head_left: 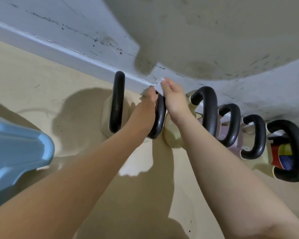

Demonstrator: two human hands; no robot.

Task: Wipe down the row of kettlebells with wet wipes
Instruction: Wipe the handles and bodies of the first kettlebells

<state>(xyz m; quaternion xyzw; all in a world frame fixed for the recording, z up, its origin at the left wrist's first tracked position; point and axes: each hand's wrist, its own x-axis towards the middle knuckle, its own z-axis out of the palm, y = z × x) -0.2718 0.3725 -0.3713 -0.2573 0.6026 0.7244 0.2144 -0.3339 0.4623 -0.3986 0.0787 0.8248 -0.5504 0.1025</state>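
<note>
Several kettlebells with black handles stand in a row along the wall. Both my hands reach over the second kettlebell's handle (160,121) from the left. My left hand (146,107) lies against the left side of that handle. My right hand (173,99) is on its right side and pinches a white wet wipe (160,87) at the handle's far end. The wipe lies between the two hands. The leftmost kettlebell (116,102) stands just left of my left hand. The third kettlebell (208,111) stands right of my right wrist.
A scuffed white wall and skirting board (76,54) run behind the row. A pale blue plastic object (19,149) sits on the beige floor at the left. A red, yellow and blue package (283,156) lies under the rightmost handle (293,149).
</note>
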